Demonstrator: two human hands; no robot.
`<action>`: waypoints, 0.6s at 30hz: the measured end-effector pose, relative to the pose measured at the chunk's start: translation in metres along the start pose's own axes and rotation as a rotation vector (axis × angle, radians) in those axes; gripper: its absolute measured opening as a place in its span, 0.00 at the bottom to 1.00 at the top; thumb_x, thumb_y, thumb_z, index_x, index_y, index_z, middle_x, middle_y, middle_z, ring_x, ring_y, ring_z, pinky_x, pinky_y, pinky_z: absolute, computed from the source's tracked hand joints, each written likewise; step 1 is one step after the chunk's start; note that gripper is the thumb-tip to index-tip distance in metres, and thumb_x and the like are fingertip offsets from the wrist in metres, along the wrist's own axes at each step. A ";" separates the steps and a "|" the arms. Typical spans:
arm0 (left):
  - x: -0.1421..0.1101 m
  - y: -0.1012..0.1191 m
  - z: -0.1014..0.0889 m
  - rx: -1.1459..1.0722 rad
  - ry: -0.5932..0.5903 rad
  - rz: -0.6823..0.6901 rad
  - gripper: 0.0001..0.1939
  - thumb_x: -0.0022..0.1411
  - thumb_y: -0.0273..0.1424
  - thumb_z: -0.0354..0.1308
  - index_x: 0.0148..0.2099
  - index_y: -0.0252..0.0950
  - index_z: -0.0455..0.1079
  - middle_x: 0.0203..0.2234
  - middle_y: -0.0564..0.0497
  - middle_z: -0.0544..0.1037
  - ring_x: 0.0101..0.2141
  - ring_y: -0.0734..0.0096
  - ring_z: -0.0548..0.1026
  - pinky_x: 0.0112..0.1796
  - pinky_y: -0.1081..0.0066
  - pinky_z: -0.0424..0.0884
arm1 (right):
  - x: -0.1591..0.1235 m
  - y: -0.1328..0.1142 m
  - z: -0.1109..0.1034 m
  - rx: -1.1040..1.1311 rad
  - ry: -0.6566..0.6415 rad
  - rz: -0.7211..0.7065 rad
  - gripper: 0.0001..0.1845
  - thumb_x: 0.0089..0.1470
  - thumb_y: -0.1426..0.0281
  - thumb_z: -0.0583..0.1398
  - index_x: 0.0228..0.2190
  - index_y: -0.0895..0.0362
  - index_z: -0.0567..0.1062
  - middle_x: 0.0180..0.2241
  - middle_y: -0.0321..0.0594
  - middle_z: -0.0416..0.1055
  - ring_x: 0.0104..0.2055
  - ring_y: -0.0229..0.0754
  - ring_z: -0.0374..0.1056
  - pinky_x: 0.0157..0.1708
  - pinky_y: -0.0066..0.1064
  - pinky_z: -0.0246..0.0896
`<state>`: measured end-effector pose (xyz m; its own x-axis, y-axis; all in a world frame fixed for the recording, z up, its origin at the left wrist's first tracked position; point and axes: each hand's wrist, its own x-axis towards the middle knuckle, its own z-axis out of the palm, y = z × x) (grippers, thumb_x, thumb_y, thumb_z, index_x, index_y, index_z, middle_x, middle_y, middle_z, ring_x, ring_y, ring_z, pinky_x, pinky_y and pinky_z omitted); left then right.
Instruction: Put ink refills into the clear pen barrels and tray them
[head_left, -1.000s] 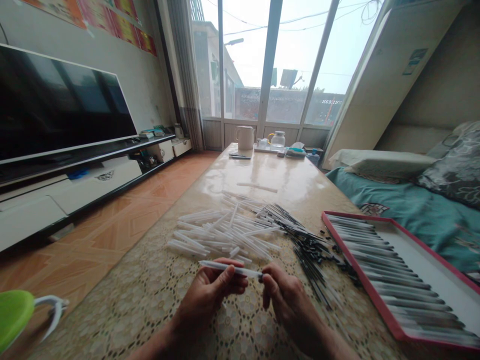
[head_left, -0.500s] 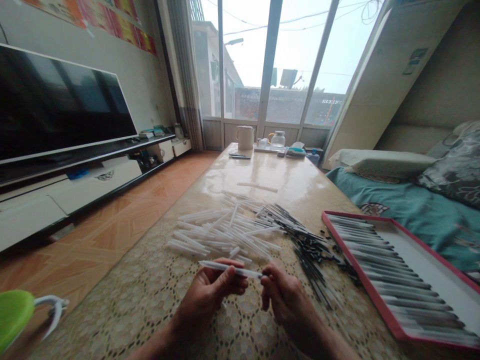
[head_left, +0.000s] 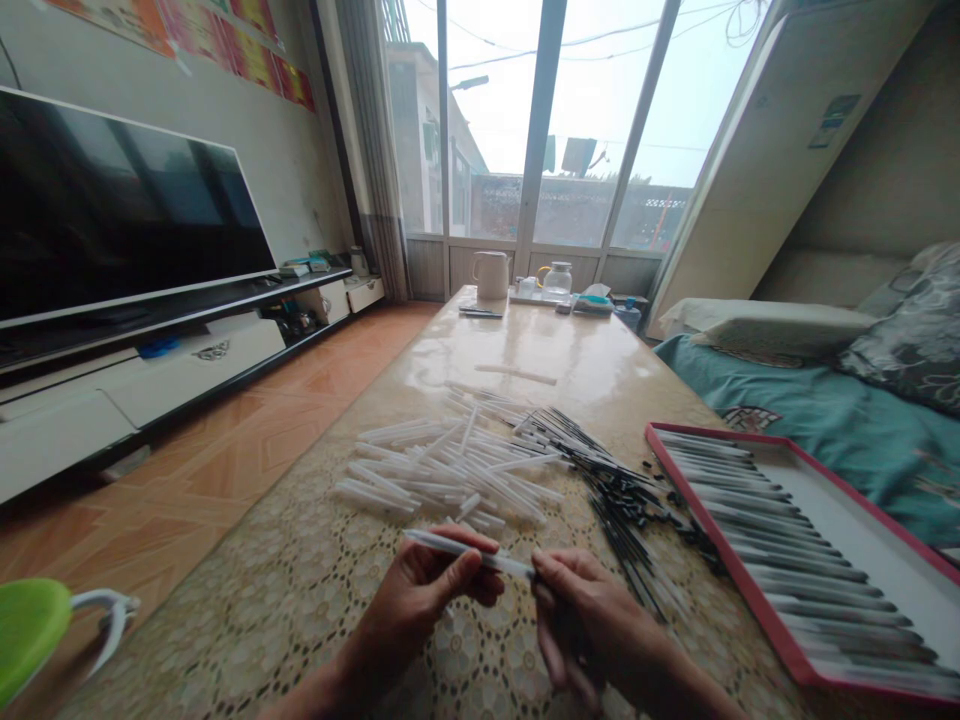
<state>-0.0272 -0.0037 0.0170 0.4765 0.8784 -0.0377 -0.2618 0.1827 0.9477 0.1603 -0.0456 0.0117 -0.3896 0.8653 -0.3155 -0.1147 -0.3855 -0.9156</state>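
A white translucent pen (head_left: 439, 544) lies slantwise across the fingers of my left hand (head_left: 435, 580), its pointed tip to the left. Thumb and fingers of that hand are closed round the barrel. At the pen's right end, the thumb and forefinger of my right hand (head_left: 577, 595) pinch together; the small end piece between them is mostly hidden. Beyond my hands is a heap of white pen barrels (head_left: 450, 460). Right of it lie dark pen refills (head_left: 622, 535) and small black plugs (head_left: 637, 490).
A red-edged box (head_left: 787, 665) with a row of pens (head_left: 795, 545) stands at the right. One white strip (head_left: 516, 374) lies farther up the table. At the far end are a kettle (head_left: 492, 275), a glass jug (head_left: 557, 282) and a tissue pack (head_left: 594, 300).
Both hands have shifted slightly right and down with the pen. My right hand has turned, its lower fingers now hanging further down. The black end seen before is now covered by its fingers.
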 end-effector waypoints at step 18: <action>-0.005 0.036 -0.032 0.969 0.035 0.188 0.03 0.54 0.29 0.58 0.31 0.37 0.72 0.27 0.51 0.72 0.29 0.69 0.69 0.31 0.71 0.64 | 0.001 0.004 -0.015 -0.655 0.535 -0.451 0.18 0.59 0.57 0.52 0.35 0.58 0.71 0.25 0.38 0.68 0.22 0.36 0.64 0.23 0.26 0.61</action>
<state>-0.0659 0.0121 0.0410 0.4686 0.8713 0.1456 0.4773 -0.3884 0.7882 0.1728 -0.0419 0.0040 0.0543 0.9827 0.1769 0.4449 0.1348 -0.8854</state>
